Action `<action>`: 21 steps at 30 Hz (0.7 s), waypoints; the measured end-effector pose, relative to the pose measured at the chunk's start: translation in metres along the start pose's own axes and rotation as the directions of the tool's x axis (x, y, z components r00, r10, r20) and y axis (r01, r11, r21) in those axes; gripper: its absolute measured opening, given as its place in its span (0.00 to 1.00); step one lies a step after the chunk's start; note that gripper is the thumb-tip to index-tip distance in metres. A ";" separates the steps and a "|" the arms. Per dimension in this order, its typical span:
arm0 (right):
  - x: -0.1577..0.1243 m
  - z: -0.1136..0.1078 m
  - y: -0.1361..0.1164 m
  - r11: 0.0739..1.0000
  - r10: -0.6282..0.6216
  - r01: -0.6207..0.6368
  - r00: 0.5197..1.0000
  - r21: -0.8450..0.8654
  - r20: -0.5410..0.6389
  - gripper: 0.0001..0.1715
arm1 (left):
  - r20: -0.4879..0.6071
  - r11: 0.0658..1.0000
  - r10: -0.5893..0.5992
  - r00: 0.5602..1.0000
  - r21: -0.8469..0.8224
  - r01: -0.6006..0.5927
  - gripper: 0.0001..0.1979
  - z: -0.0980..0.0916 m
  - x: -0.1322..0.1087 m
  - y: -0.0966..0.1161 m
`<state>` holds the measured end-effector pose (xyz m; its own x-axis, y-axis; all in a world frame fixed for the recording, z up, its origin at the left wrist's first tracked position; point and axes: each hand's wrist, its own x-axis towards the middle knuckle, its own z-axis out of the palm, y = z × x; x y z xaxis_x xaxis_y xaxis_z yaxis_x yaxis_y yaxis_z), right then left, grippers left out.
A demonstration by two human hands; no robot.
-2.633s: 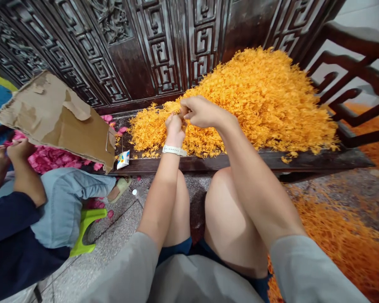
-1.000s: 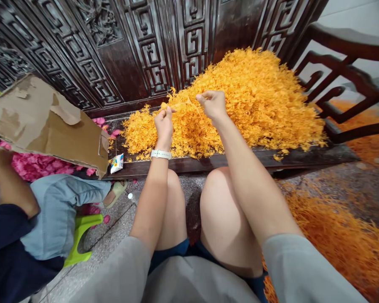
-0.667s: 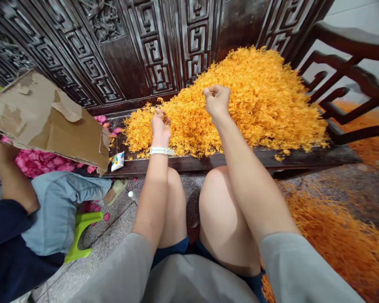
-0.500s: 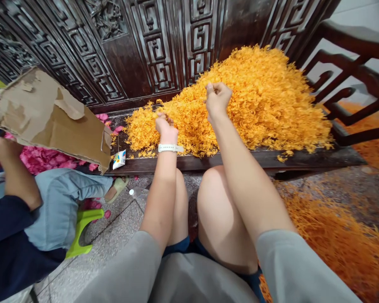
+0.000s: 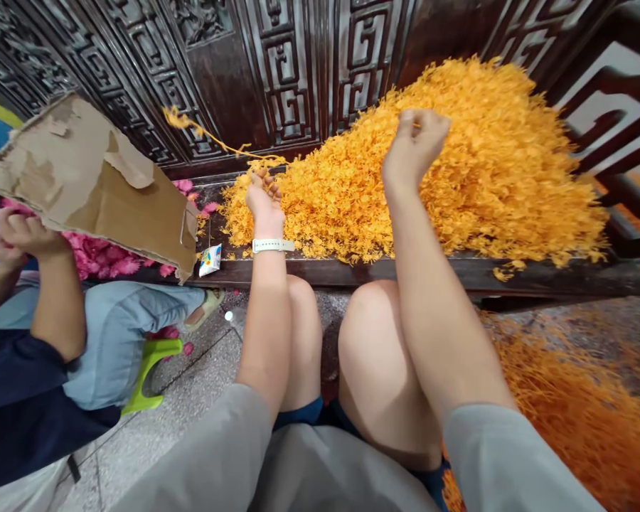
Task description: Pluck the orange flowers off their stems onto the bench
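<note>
My left hand (image 5: 265,199), with a pale watch band (image 5: 273,245) at the wrist, is at the left part of a heap of orange artificial flower pieces (image 5: 459,178). Its fingers are curled, palm turned up, by the near end of an orange strand (image 5: 218,142). That strand stretches off to the upper left in the air, with a tufted far end. Over the heap's middle, my right hand (image 5: 416,146) is closed, thumb against the fingers. A speck of orange shows in its finger gap; what it holds is too small to make out.
The heap lies on a dark wooden bench (image 5: 346,270) with a carved back. A torn cardboard box (image 5: 122,192), pink petals (image 5: 104,259) and a small white packet (image 5: 210,260) are left. Another person's hands (image 5: 29,235) are beyond. Orange strands (image 5: 570,412) cover the floor at right.
The orange strand now stretches out in the air to the left. My hands have moved apart, the right one upward and to the right. The camera view has shifted slightly.
</note>
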<state>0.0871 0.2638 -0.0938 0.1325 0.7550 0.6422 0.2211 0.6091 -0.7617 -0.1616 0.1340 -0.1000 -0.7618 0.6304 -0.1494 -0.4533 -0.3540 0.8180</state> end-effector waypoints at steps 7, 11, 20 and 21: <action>-0.025 0.035 -0.034 0.996 -0.089 0.092 0.953 0.004 0.290 0.27 | 0.238 0.984 0.002 0.971 0.171 -0.044 0.23 0.016 -0.024 -0.017; -0.035 0.031 -0.059 0.988 -0.137 0.153 0.884 0.000 0.446 0.22 | 0.384 0.952 0.112 0.916 0.223 -0.210 0.15 0.019 -0.023 -0.021; -0.047 0.027 -0.073 0.999 -0.020 0.032 0.712 -0.003 0.702 0.10 | 0.453 0.924 0.256 0.854 0.146 -0.354 0.21 0.022 -0.026 -0.023; -0.047 0.029 -0.072 1.000 -0.021 0.014 0.717 0.016 0.697 0.09 | 0.434 0.930 0.240 0.868 0.154 -0.334 0.23 0.023 -0.026 -0.025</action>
<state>0.0374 0.1916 -0.0721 -0.5828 0.6976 0.4169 0.2071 0.6236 -0.7538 -0.1197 0.1421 -0.1034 -0.5695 0.7622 0.3078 -0.0953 -0.4332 0.8963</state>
